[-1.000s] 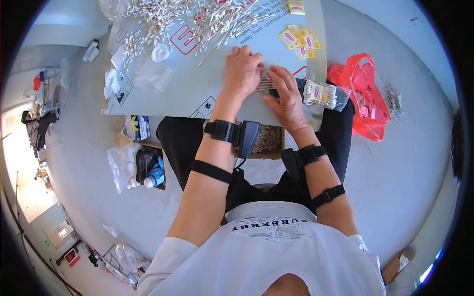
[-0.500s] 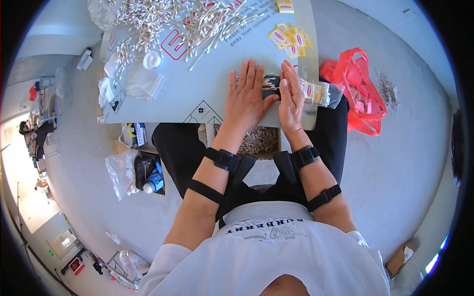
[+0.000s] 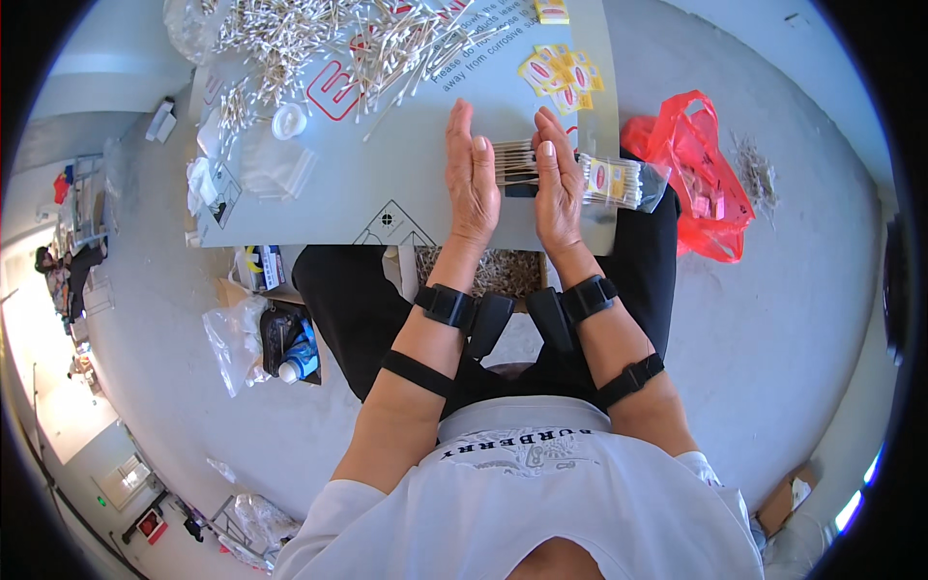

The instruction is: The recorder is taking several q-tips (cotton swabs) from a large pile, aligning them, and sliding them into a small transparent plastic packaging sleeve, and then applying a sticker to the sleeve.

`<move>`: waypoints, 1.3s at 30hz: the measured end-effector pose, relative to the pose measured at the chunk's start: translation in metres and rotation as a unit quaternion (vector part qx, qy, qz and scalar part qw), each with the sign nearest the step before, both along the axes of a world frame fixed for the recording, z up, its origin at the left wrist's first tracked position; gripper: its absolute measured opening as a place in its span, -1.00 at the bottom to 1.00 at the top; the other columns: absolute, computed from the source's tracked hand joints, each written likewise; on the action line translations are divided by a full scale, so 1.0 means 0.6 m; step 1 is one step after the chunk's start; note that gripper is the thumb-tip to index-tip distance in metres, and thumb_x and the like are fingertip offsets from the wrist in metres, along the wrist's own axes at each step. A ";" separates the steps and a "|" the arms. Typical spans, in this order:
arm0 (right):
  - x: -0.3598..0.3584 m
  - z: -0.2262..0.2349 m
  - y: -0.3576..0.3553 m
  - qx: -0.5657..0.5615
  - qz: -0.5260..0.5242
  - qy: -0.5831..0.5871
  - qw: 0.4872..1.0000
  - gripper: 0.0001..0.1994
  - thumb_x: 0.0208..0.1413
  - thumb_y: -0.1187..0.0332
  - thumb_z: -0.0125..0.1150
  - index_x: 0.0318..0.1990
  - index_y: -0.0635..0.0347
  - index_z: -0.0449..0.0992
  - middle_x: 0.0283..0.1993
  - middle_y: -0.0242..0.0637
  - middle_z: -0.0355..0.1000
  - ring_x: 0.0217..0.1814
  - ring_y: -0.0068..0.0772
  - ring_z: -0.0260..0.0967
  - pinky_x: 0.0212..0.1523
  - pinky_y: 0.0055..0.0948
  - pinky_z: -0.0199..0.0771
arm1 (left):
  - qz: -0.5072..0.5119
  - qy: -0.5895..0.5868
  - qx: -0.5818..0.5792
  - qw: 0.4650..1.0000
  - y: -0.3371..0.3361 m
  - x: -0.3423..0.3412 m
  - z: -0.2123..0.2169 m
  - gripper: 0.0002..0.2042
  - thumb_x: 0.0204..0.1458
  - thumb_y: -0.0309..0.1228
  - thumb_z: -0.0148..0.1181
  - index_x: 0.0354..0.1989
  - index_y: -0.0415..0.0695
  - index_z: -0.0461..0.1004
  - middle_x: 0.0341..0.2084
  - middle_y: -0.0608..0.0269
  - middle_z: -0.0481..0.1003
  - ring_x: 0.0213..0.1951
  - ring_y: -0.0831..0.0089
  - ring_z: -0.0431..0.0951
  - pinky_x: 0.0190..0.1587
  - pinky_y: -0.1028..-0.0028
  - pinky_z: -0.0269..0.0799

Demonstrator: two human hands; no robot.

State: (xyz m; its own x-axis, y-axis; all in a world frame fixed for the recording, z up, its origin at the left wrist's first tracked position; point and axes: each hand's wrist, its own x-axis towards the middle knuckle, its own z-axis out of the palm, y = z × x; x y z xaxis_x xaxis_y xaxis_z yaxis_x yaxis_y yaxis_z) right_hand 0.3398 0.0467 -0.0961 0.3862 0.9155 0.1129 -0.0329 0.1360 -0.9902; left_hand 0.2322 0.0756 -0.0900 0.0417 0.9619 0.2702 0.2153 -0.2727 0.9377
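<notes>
A row of cotton swabs (image 3: 514, 157) lies on the grey board between my hands, partly over a dark patch. My left hand (image 3: 472, 180) stands on edge at the row's left end, fingers straight and together. Facing it at the right end, my right hand (image 3: 558, 186) is also on edge with its fingers stretched out. The palms border the swab ends, and neither hand is wrapped round anything. Just right of my right hand lies a clear bag of cotton swabs (image 3: 626, 184) with a yellow label card (image 3: 601, 176).
Loose cotton swabs (image 3: 275, 43) are heaped at the far left of the board (image 3: 387, 174). Near them are a white round lid (image 3: 288, 122) and clear bags (image 3: 277, 170). Yellow cards (image 3: 570, 72) lie far right. A red plastic bag (image 3: 698, 174) sits beyond the right edge.
My left hand has turned from lying palm-down over the swabs to standing on edge at their left end, uncovering the row. My right hand has shifted slightly left.
</notes>
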 end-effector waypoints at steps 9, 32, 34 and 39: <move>0.023 0.005 -0.011 -0.007 0.008 0.208 0.978 -0.55 0.41 0.25 -0.15 0.29 0.41 0.25 0.39 -0.09 0.16 0.46 -0.28 0.08 0.47 -0.29 0.03 | -0.112 0.487 0.018 0.866 -0.047 -0.010 0.020 -0.28 0.20 0.00 0.01 0.42 -0.18 0.03 0.43 -0.03 -0.02 0.46 0.09 -0.08 0.43 0.04 -0.23; -0.002 -0.002 -0.005 0.009 -0.025 0.138 0.990 -0.58 0.40 0.22 -0.11 0.20 0.40 0.37 0.36 -0.09 0.22 0.41 -0.31 0.13 0.37 -0.41 0.13 | -0.008 -0.191 -0.077 0.979 0.000 0.010 -0.009 -0.44 0.35 -0.14 -0.16 0.34 -0.37 0.11 0.31 -0.12 0.17 0.37 0.14 0.13 0.40 0.25 -0.02; 0.000 -0.003 -0.007 0.008 -0.031 0.122 0.992 -0.58 0.40 0.23 -0.12 0.19 0.42 0.36 0.36 -0.05 0.22 0.42 -0.26 0.12 0.37 -0.38 0.12 | -0.007 -0.281 -0.101 0.955 0.000 0.012 -0.011 -0.44 0.35 -0.14 -0.14 0.33 -0.36 0.15 0.29 -0.11 0.20 0.37 0.14 0.13 0.41 0.23 -0.03; 0.044 0.006 -0.015 -0.002 0.034 0.010 0.999 -0.62 0.26 0.38 0.09 0.20 0.33 0.38 0.35 -0.08 0.23 0.43 -0.19 0.12 0.39 -0.33 0.09 | -0.018 -0.255 -0.093 0.962 -0.007 -0.032 0.003 -0.48 0.33 -0.19 -0.10 0.33 -0.30 0.16 0.32 -0.01 0.20 0.39 0.21 0.11 0.41 0.21 -0.04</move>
